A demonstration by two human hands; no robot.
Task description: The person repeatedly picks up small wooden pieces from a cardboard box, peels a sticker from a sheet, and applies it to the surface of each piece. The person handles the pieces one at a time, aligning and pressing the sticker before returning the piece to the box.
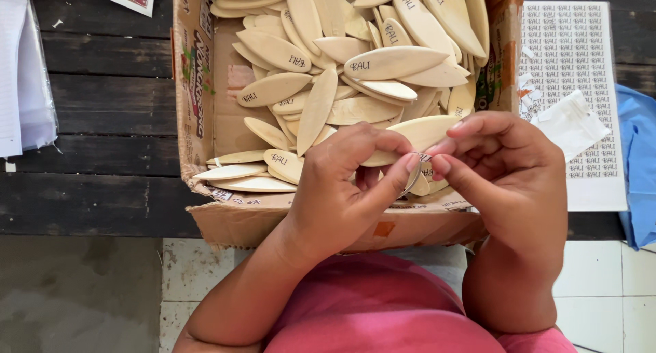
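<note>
Pale wooden oval piece (418, 136), smooth and leaf-shaped, sits pinched between left hand (348, 182) and right hand (509, 172) fingers.

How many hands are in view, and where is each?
2. The left hand and right hand meet over the cardboard box's near edge, pinching one pale oval wooden piece between them. No other person's hands show.

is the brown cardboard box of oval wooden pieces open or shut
Open: the brown cardboard box has its top uncovered, with pale oval wooden pieces heaped inside in plain view.
</note>
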